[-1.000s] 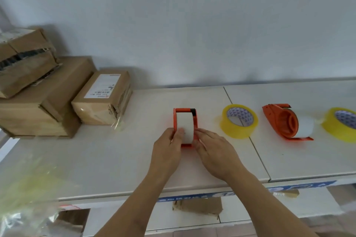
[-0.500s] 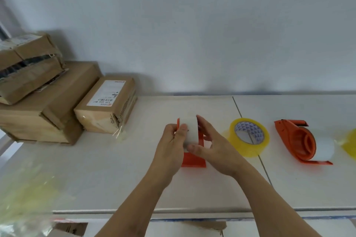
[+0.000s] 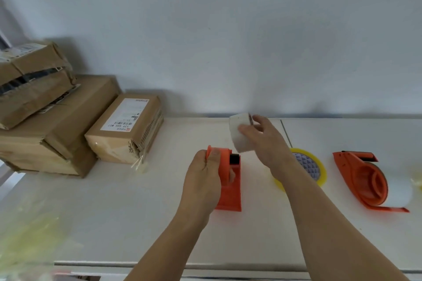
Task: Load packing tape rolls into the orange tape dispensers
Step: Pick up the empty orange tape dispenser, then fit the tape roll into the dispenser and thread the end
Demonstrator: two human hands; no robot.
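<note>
Gripping smooth orange plastic dispenser (image 3: 229,186), left hand (image 3: 203,180); right hand (image 3: 266,141) lifts matte white roll (image 3: 239,136).

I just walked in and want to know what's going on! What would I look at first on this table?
You'd spot the two hands in the middle: the left hand grips an orange tape dispenser on the white table, and the right hand holds a white tape roll up above it. To the right sit a yellow tape roll and a second orange dispenser; brown cardboard boxes pile up at the left.
</note>
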